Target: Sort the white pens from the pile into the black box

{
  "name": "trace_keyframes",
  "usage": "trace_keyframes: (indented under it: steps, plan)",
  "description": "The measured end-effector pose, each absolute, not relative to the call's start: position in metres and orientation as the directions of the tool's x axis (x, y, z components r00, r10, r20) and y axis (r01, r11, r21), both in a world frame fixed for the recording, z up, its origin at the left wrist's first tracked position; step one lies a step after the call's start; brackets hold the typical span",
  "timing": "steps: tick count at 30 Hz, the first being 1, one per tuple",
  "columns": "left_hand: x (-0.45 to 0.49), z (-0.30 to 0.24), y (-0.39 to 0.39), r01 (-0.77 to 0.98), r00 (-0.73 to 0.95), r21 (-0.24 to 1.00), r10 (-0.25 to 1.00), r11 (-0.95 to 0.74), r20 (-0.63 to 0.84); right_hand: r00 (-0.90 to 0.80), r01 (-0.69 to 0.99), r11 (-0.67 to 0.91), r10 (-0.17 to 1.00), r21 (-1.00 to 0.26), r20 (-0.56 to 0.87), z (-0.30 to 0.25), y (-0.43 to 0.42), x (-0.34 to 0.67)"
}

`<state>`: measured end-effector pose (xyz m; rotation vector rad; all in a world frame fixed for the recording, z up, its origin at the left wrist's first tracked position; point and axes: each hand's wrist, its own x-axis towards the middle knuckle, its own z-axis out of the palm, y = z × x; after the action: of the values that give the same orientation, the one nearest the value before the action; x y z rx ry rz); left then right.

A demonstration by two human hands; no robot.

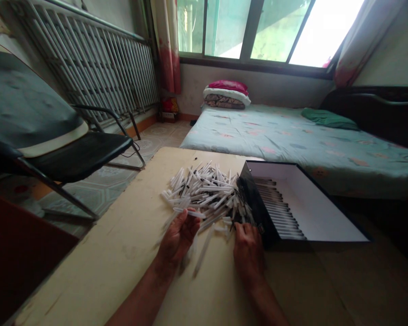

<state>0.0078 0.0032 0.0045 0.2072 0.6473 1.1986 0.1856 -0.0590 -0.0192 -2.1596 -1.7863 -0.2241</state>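
A translucent white pen barrel (190,213) is pinched between the thumb and fingers of my left hand (179,235), just above the table. My right hand (248,249) reaches into the near right edge of a heap of pen parts (207,188), its fingers closed downward. What they grip is hidden, though dark thin pieces (240,206) lie around the fingertips. Right beside that hand stands an open dark box (333,203) with a white inside. A row of pens with dark ends (280,208) lies along its left part. One loose barrel (204,251) rests between my hands.
The heap and box sit on a pale tabletop (122,262). A bed (258,127) with folded bedding (226,94) stands beyond it. To the left are a black folding chair (78,154) and a metal rail frame (102,63) against the wall.
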Motion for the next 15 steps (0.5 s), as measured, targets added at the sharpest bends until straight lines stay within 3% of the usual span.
trace_keyframes:
  steps: [10,15]
  plan:
    - [0.005,0.003,0.006,-0.739,0.132,0.609,0.949,0.288,-0.288,0.15,0.973,-0.069,0.915,-0.22,0.374,-0.029,-0.058,0.188]
    - [0.008,0.003,0.004,-0.675,0.147,0.684,0.959,0.275,-0.24,0.222,0.826,0.096,0.85,-0.555,0.478,-0.027,-0.058,0.187]
